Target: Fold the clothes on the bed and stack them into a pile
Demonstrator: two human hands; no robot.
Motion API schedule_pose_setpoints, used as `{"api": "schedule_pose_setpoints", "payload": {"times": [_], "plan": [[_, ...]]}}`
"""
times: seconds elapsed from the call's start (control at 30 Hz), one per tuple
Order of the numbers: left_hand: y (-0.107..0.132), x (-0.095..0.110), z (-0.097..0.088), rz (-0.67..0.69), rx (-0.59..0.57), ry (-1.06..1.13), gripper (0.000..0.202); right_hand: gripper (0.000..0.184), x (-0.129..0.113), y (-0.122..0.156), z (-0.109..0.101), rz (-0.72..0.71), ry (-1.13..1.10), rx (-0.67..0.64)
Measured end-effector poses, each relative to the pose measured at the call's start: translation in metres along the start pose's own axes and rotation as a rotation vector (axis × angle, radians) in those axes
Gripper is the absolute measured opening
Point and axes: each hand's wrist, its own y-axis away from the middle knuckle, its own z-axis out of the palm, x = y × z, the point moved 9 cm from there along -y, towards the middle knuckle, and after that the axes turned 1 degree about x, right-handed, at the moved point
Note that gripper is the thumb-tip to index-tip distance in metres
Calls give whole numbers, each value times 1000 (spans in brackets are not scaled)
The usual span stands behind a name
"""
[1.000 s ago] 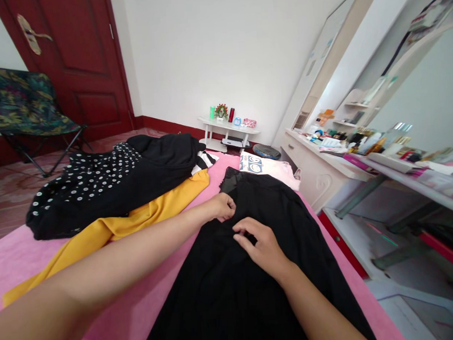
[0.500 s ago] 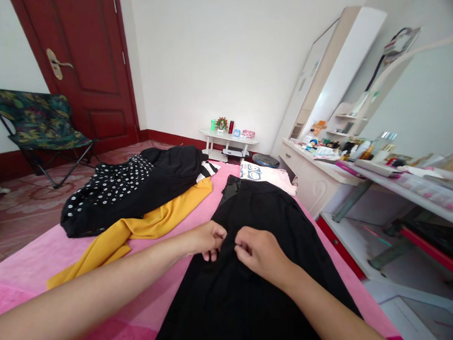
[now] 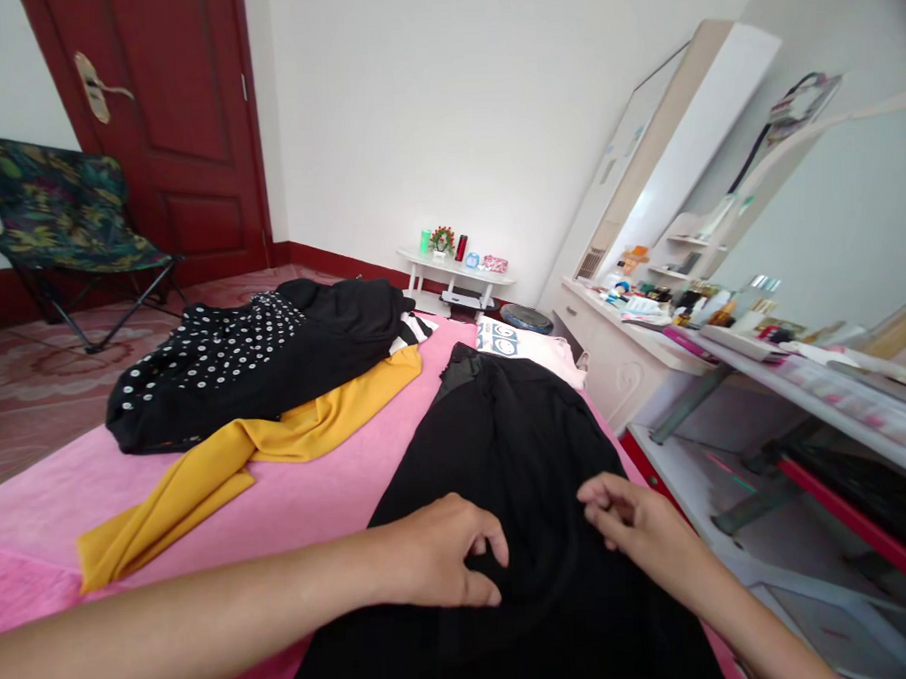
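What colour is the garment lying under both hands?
Plain black. The garment lies on a pink bed cover. The head view shows it best.

We see white walls (image 3: 443, 110) in soft daylight, with a dark red skirting board (image 3: 329, 257) along their foot. At the left stands 1 dark red door (image 3: 173, 121) and 1 leaf-print folding chair (image 3: 57, 212) on a reddish patterned floor (image 3: 27, 398). A low white table (image 3: 457, 274) sits against the far wall. A white dresser (image 3: 619, 357) with its mirror (image 3: 853, 212) fills the right.

A pink-covered bed (image 3: 317, 496) carries a black garment (image 3: 518, 447), a yellow garment (image 3: 277, 442), a dotted black heap (image 3: 229, 359) and a pale printed top (image 3: 528, 346).
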Motion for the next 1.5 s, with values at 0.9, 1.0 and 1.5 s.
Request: {"api": "schedule_pose_setpoints", "payload": {"times": [0.9,1.0,1.5], "plan": [[84,-11,11,-302,-510,464,38,30,-73,-89,76,-257,-88,-148],[57,-15,-43,-106,-99,12,14,48,-76,-60,71,-359,73,-223],[55,20,-30,372,-141,-323,40,29,-40,20,16,-301,496,-27]]}}
